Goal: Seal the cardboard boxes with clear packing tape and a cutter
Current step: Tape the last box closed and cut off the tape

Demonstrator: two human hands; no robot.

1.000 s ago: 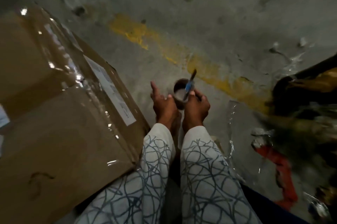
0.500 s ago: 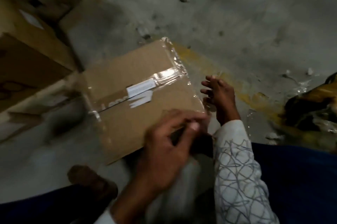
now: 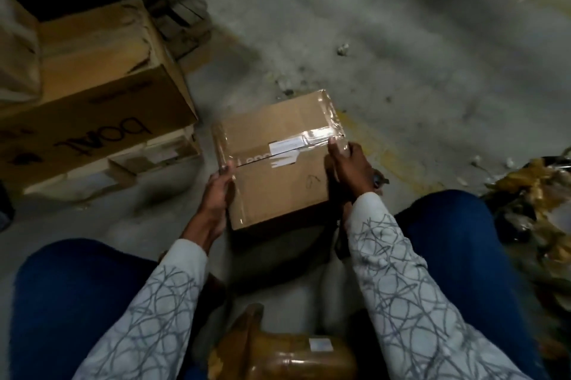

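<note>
- The small cardboard box (image 3: 278, 160) sits on the concrete floor (image 3: 417, 55) between the two hands, directly ahead of the knees.
- The left hand (image 3: 217, 194) clasps the box's left edge, thumb on top near the seam end and fingers down the side wall; a narrow grip holding the box itself.
- The right hand (image 3: 347, 168) presses on the right edge, fingertips (image 3: 335, 144) flat on the end of the clear tape strip (image 3: 318, 135). Whether it also holds something underneath, I cannot tell.
- The flap seam runs left to right, from one grip to the other, so the box's taped line lies along the span between the hands. The strip covers only the half nearer the right hand; the stretch towards the left hand looks bare.
- Judged from this, the right hand is the nearer one for smoothing or extending the tape leftward.
- Neither tape roll nor cutter can be made out clearly; a dark shape behind the right wrist is too dim to name.
- Room: dim, dusty floor with a worn yellow line (image 3: 398, 163). A larger printed carton (image 3: 92, 95) lies well left of the left hand, and a wrapped brown parcel (image 3: 284, 355) sits near the body.
</note>
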